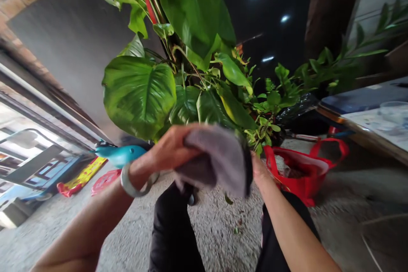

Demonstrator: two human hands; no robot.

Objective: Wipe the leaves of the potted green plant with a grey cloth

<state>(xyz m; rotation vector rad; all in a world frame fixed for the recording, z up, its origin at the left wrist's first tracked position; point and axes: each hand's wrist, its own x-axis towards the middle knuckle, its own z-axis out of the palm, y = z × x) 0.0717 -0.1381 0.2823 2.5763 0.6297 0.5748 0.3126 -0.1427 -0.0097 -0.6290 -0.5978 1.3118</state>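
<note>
Bare forearms [86, 216] angle inward; left hand [172, 146] grips grey cloth [223, 153], right hand [259, 170] mostly behind it, grip unclear.

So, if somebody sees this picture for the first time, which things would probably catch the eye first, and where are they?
Probably the leafy green plant, whose big glossy leaves fill the upper middle. Just below, the left hand grips a blurred grey cloth, while the right hand is partly hidden at the cloth's right edge. The open red bag on the ground at right likely stands out next.
</note>
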